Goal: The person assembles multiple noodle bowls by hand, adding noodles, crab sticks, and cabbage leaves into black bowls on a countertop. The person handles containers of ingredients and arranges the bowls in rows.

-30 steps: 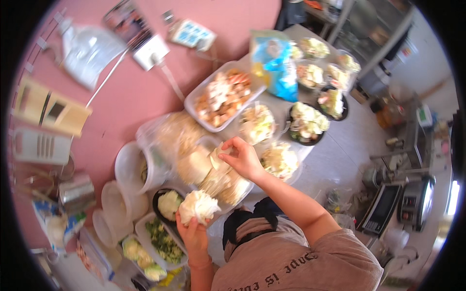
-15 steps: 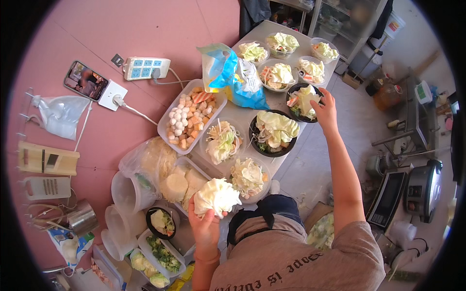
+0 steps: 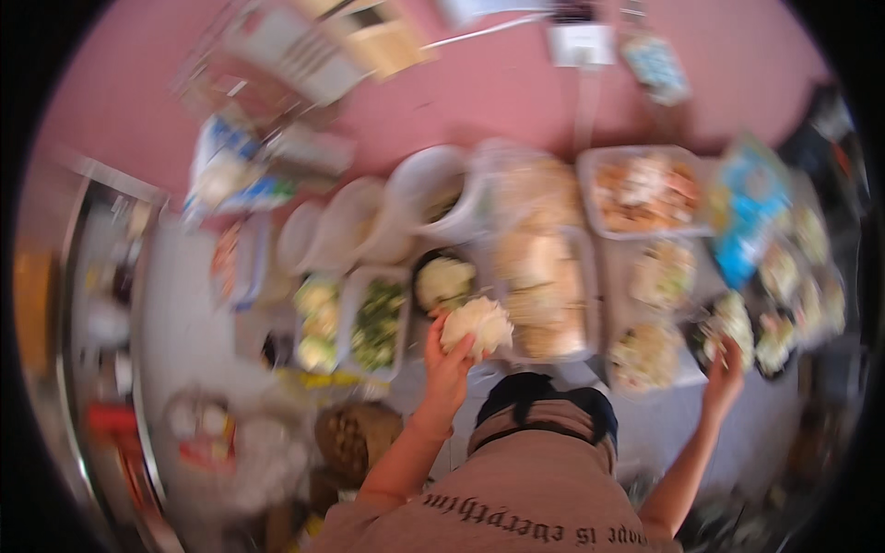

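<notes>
My left hand point(image 3: 447, 373) is closed around a whitish ruffled clump point(image 3: 477, 329), maybe vegetable leaves or mushroom, lifted in front of my body. Just behind it stands a black bowl with pale cabbage point(image 3: 446, 281). Farther right, my right hand point(image 3: 724, 376) is at the near side of another black bowl point(image 3: 698, 343) topped with pale cabbage point(image 3: 735, 318). Motion blur smears its fingers, so whether they pinch anything is unclear. Clear bowls of pale vegetables point(image 3: 645, 355) stand left of that hand, and several filled bowls point(image 3: 779, 272) sit to its right.
A tub of pale noodle-like food point(image 3: 544, 318), a tub of orange and white pieces point(image 3: 645, 198) and a blue bag point(image 3: 745, 217) line the table. Chopped greens point(image 3: 378, 323) fill a left tub, behind which stand white buckets point(image 3: 433, 189). A brown sack point(image 3: 355, 438) lies on the floor.
My view has swung left, blurring the scene. The left hand still carries the whitish clump. My right hand has left the smaller black bowl and is now by the larger one.
</notes>
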### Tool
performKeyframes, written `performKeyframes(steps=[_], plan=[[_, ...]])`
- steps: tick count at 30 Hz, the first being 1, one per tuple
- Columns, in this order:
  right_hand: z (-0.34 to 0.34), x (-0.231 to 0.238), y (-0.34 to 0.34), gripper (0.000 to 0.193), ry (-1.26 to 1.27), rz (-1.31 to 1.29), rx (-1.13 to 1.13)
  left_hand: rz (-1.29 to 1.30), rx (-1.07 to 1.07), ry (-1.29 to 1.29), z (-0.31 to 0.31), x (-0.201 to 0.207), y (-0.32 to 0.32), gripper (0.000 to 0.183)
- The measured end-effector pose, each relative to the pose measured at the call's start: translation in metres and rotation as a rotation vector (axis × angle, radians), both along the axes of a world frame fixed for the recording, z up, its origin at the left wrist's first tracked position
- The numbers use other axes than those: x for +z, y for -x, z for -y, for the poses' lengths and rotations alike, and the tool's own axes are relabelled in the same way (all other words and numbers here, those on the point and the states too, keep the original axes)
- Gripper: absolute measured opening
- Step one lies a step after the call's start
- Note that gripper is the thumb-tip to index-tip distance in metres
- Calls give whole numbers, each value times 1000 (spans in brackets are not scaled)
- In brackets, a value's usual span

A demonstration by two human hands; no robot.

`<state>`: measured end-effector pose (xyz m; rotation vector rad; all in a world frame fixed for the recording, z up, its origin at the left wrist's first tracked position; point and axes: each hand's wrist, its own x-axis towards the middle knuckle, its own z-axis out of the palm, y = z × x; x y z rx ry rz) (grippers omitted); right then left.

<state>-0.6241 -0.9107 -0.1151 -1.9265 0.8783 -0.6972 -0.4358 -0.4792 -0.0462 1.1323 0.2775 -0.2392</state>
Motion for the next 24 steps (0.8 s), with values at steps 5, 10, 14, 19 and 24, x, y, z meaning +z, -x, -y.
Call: performKeyframes(steps=[5,10,14,19,24], plan=[[-27,-5,-14,29,118,-137,93,111,554,-386,-165,-72,-24,52],[-50,-2,-40,28,173,-49,109,123,649,-383,-245,-59,-37,59],[-84,69,-101,34,447,-179,127,129,442,-323,-228,-45,-35,54],[-17,59,-137,87,518,-408,387,95,254,-159,-158,-40,-50,50],[-40,66,-174,72,613,-804,723,115,95,-104,-117,-33,-36,52]])
